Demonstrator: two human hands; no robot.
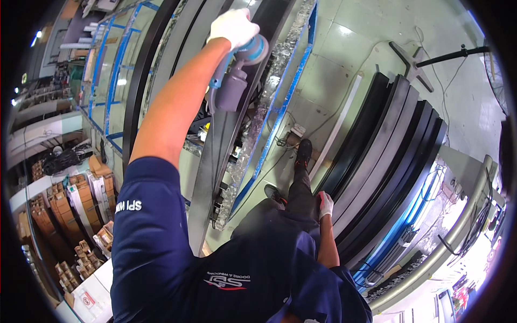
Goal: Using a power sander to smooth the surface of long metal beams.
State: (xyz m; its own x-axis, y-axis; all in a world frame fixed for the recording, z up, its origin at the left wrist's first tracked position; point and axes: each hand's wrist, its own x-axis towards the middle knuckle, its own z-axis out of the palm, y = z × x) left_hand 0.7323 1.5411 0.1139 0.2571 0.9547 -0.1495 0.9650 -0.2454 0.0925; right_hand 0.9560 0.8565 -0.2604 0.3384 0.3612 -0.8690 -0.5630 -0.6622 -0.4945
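In a white glove, my left hand (232, 28) is closed over the top of a blue random orbital sander (252, 51), arm stretched forward. A purple-grey dust canister (232, 90) hangs off the sander, and its cord trails toward me. The sander is over a long dark grey profile (203, 185) lying on the bench; whether its pad touches the surface is hidden. My right hand (325, 204), also gloved, hangs low beside my thigh, near the ends of several stacked profiles. Its fingers are loosely extended, with nothing seen in them.
A blue-edged bench frame (293, 81) runs along the profile's right. Several black and grey profiles (377, 140) lean to my right. Cables and a small power box (298, 130) lie on the floor. A black stand base (412, 65) stands at far right. Stacked cartons (62, 207) fill the left.
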